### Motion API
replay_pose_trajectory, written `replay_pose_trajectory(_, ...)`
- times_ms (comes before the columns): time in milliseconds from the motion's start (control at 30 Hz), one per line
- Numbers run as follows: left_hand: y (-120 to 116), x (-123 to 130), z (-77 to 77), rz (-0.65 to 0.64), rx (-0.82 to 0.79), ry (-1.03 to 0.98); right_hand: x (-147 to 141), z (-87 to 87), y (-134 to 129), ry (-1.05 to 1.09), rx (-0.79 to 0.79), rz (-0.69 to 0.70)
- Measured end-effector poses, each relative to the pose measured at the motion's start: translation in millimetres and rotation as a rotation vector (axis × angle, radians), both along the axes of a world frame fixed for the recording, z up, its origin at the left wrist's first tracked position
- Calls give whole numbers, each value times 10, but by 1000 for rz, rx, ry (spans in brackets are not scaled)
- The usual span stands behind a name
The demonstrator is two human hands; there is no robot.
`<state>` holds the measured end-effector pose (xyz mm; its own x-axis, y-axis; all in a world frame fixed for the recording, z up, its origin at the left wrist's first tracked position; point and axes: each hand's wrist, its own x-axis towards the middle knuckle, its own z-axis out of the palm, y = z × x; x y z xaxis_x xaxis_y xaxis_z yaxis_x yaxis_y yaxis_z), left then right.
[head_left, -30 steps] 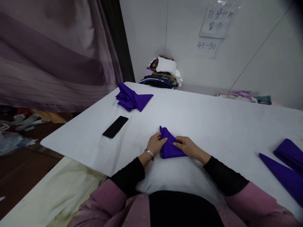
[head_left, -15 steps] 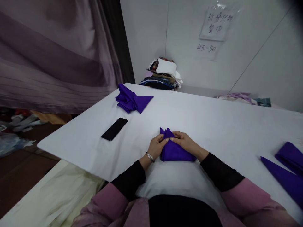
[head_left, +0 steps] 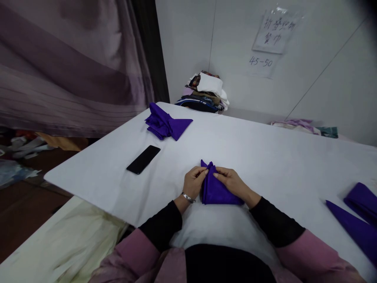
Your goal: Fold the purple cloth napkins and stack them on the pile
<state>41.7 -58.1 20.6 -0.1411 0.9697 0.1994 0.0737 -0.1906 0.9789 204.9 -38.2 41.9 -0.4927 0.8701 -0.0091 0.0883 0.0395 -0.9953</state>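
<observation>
A folded purple napkin [head_left: 219,192] lies at the near edge of the white table, with a wide straight base and gathered points at its top. My left hand [head_left: 194,181] pinches its left upper side, thumb in front and fingers partly hidden behind the cloth. On the other side, my right hand [head_left: 232,181] grips the upper right layers between thumb and fingers. Between my two thumbs the top of the cloth is bunched into a small fold.
A folded purple cloth shape [head_left: 167,124] rests at the table's far left, with a black phone [head_left: 143,159] nearer me. More purple cloth [head_left: 353,228] lies at the right edge. Stacked clothes [head_left: 204,94] stand behind the white table [head_left: 273,157], below paper signs [head_left: 269,35] on the wall.
The napkin's top point, upright and smooth before, is now bunched and crumpled between my thumbs. My hands have stayed on the napkin; the view has shifted slightly.
</observation>
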Motion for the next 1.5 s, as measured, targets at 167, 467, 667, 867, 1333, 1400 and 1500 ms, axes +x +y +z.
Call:
replay_pose_trajectory(167,-2,-22,21,40,99,30,-5,18,-27,-35,70,30)
replay_pose_trajectory(467,4,-23,57,-26,87,-9,-15,87,-90,-64,183,83)
replay_pose_trajectory(667,22,-24,68,-46,-82,-141,-26,88,-102,-82,187,79)
replay_pose_trajectory(867,31,-16,108,-52,-159,-291,-36,66,-103,-163,174,7)
replay_pose_trajectory(1333,20,-42,122,-216,-270,-309,-74,87,-102,-145,116,-46)
replay_pose_trajectory(1400,23,-54,117,-237,-286,-288,-73,102,-102,-152,115,-46)
replay_pose_trajectory(1500,30,-67,105,-244,-332,-317,-59,125,-101,-157,109,-15)
